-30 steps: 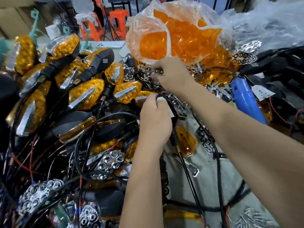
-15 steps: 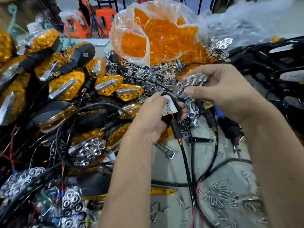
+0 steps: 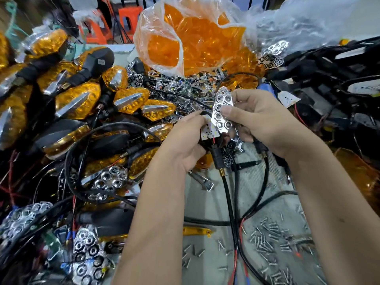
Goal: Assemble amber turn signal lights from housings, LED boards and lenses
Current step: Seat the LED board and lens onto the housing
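Left hand (image 3: 186,140): grips LED board (image 3: 208,129) with stalk (image 3: 218,159), face up to receive cover. Right hand (image 3: 265,120): pinches reflector (image 3: 222,112) above board, apparently aligning holes over LEDs; lens bag (image 3: 191,36) behind

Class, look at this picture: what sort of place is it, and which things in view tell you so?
Probably a small workshop for assembling vehicle turn signals. Finished amber lights are heaped on the left, a plastic bag of orange lenses sits behind, and loose screws lie scattered on the table.
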`<state>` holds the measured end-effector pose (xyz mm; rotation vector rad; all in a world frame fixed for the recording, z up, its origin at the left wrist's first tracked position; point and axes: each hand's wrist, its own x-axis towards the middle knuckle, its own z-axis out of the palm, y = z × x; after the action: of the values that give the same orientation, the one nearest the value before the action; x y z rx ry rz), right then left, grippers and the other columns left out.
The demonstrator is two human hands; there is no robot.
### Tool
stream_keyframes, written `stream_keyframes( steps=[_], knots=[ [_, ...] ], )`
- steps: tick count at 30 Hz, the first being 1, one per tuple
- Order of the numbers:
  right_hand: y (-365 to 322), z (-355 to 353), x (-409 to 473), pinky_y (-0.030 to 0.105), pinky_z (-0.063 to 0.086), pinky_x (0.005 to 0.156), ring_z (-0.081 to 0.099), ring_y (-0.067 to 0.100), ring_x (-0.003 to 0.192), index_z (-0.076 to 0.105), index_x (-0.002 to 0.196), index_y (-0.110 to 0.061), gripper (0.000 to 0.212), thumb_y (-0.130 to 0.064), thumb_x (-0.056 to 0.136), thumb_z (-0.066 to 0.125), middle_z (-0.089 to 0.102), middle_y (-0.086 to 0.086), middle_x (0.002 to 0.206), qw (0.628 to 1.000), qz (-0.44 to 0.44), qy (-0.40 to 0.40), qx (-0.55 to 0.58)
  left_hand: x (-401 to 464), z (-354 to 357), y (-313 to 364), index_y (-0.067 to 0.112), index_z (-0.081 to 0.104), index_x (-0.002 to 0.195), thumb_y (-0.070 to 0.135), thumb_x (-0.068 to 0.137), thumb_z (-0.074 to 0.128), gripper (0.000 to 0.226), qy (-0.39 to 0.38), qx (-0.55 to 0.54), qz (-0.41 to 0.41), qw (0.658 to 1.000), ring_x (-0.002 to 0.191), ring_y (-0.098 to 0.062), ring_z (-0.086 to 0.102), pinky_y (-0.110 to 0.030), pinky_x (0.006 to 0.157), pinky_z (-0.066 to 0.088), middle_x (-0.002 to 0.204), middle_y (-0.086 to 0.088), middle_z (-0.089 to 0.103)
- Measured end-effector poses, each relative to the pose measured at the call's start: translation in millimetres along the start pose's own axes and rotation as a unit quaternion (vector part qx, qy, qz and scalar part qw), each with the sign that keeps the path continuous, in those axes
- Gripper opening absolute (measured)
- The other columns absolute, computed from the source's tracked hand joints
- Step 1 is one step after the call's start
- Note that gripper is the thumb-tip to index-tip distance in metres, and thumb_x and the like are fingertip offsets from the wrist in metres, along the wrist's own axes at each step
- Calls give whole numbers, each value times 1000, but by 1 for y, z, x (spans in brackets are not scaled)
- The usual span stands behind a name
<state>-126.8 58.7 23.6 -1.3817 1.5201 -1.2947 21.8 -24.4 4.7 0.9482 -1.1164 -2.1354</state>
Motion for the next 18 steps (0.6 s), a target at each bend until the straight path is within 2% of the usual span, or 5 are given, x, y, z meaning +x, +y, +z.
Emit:
stream_keyframes(
  steps=[3,8,12,14,18],
  knots=[
    [-1,2,0,22,38,38,61,18,53,62,94,-13,10,-17,103,62,59,10,70,1000,3,-7,5,-1,1,0,-9,54,135,-2,106,37,35,7,17,5,1000,94,-36,59,-55,89,57,106,-24,64],
    [-3,0,-2,25,48,43,65,25,58,62,105,1,14,-10,99,67,65,7,77,999,1,-45,22,-2,2,0,-8,53,137,1,107,37,35,33,38,8,999,81,-31,59,-36,66,56,98,-21,64],
    [-7,3,-2,19,43,43,59,20,47,63,124,-12,36,-8,91,77,61,20,66,999,-43,-27,-18,0,3,0,-7,52,139,4,109,38,34,18,29,6,999,99,-39,57,-58,96,52,124,-35,63],
    [-8,5,-1,18,43,44,57,16,44,64,121,-15,35,-6,90,78,60,11,58,997,-60,-29,-37,1,2,-1,-7,55,137,5,109,41,33,14,23,1,1000,101,-38,57,-60,101,49,125,-34,64],
    [-8,10,-1,22,44,38,61,20,44,65,114,-14,29,-2,90,77,67,12,78,997,-54,-39,-27,2,-2,-1,-7,56,136,10,110,43,34,22,34,0,999,92,-32,54,-39,73,49,110,-24,61]
  ],
)
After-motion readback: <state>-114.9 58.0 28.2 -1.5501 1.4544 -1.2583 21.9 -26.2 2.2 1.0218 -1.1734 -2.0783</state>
